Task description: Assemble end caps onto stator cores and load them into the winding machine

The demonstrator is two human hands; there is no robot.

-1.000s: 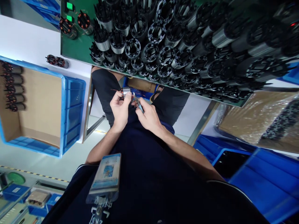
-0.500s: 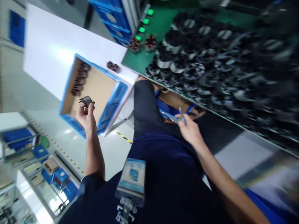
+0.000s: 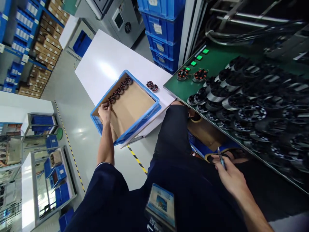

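Note:
My left hand [image 3: 105,113] is inside a blue bin [image 3: 135,124] lined with brown cardboard. Its fingers are closed around a wound motor stator [image 3: 106,105], mostly hidden by them, at the near-left end of a row of stators [image 3: 120,91] along the bin's wall. Low on the right, my right hand [image 3: 229,174] grips a slim tool [image 3: 221,158] with a blue handle and a metal tip; its exact kind cannot be made out. This hand is over my lap, beside the green bench's edge.
Many black stator cores [image 3: 251,112] stand stacked on the green bench [image 3: 175,85]. Two stators with orange windings [image 3: 200,75] sit near green lit buttons [image 3: 199,57]. Two more stators [image 3: 152,86] lie on the white table [image 3: 96,64]. Blue crates [image 3: 160,29] are stacked behind.
My left hand has lowered the stator from above the bin to the end of the row. The camera view has swung left. My right hand still holds the slim tool.

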